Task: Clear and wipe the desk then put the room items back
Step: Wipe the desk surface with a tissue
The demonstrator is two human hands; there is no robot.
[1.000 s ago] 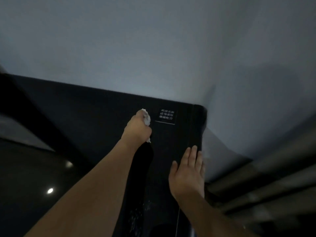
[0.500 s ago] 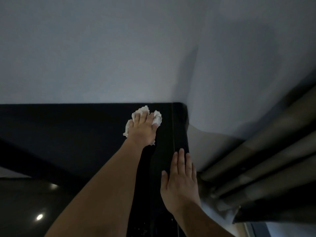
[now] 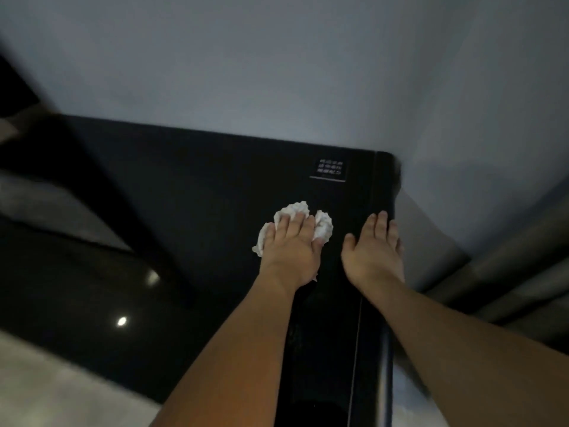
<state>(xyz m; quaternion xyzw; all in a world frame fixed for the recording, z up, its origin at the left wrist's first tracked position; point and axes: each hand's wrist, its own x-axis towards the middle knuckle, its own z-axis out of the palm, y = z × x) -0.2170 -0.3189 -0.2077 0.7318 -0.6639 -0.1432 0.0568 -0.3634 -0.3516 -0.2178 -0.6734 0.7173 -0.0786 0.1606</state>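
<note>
Our left hand (image 3: 289,248) presses a crumpled white tissue (image 3: 295,223) flat-fingered onto the dark bench (image 3: 191,180), toward its far right corner, to wipe it; our right hand (image 3: 374,251) rests released beside it, likely bracing.

Small white label text (image 3: 331,168) on desk (image 3: 200,180) illegible

A white crumpled tissue (image 3: 295,224) lies on the glossy black desk (image 3: 197,192) below a pale grey wall (image 3: 277,63).
</note>
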